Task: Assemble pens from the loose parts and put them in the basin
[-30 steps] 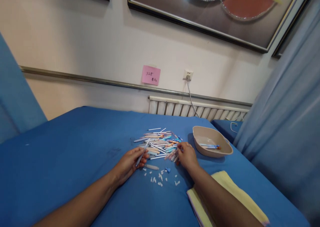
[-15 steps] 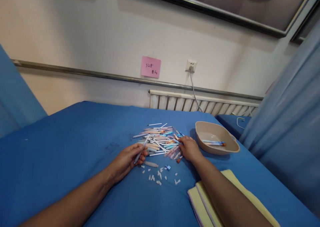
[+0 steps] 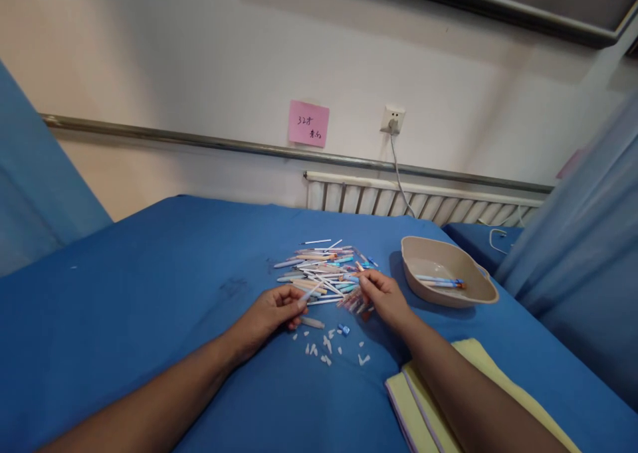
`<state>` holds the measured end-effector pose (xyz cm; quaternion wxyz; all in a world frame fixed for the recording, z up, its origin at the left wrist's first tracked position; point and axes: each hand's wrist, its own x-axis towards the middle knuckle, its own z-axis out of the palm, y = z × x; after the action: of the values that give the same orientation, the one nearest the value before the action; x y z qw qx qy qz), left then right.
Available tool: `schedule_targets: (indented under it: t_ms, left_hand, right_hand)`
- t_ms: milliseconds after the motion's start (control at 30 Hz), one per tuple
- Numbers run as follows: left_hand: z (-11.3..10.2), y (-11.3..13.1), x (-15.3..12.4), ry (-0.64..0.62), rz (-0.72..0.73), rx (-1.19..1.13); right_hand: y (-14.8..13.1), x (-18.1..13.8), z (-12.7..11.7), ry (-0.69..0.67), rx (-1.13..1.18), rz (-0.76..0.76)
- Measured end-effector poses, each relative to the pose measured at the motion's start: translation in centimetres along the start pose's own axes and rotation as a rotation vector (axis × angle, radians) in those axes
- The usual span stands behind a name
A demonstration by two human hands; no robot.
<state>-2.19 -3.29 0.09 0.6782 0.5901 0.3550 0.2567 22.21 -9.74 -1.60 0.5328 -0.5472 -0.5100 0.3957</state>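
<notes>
A heap of thin pens and pen parts (image 3: 323, 270) in white, blue and orange lies on the blue-covered table (image 3: 149, 287). My left hand (image 3: 272, 313) rests at the heap's near left edge, fingers curled round a pale pen barrel (image 3: 309, 295) that points up and to the right. My right hand (image 3: 383, 297) sits at the heap's near right edge, pinching a thin piece from the pile with finger and thumb. Small white caps and a blue bit (image 3: 329, 347) are scattered on the cloth just in front of both hands.
A beige oval dish (image 3: 478, 293) holding two or three pens stands to the right of the heap. A yellow folded cloth (image 3: 413, 406) lies under my right forearm. A wall with a pink note (image 3: 308, 123), a socket and a radiator is behind; a blue curtain (image 3: 583, 254) hangs right.
The camera has tipped down and shifted a little. My right hand has lifted from the pile's edge and now pinches a thin piece. The pen in my left hand has swung flatter.
</notes>
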Motion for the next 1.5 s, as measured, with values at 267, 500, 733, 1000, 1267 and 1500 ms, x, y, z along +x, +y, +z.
schedule_targets:
  t_ms: [267,500,733,1000,1267,1500]
  left_hand:
    - [0.9,0.1,-0.3,0.012,0.018,0.102]
    - [1.2,0.3,-0.5,0.013,0.010,0.138]
    - [1.7,0.5,-0.7,0.008,0.019,0.171]
    - [1.7,0.1,-0.9,-0.017,0.079,0.305]
    - [2.4,1.2,-1.9,-0.060,0.099,0.368]
    - [3.0,1.1,-2.4,-0.167,0.011,0.303]
  right_hand:
    - [-0.4,-0.6,0.9,-0.101,0.144,0.025]
    - [-0.9,-0.9,0.7,-0.131,0.148,0.033]
    - [-0.4,-1.0,0.8,-0.136,0.032,-0.039]
    - [-0.8,-1.8,1.2,-0.137,-0.192,-0.177]
    - [-2.2,-3.1,1.6,-0.180,-0.438,-0.362]
    - [-3.1,-4.0,2.2,-0.293,-0.513,-0.439]
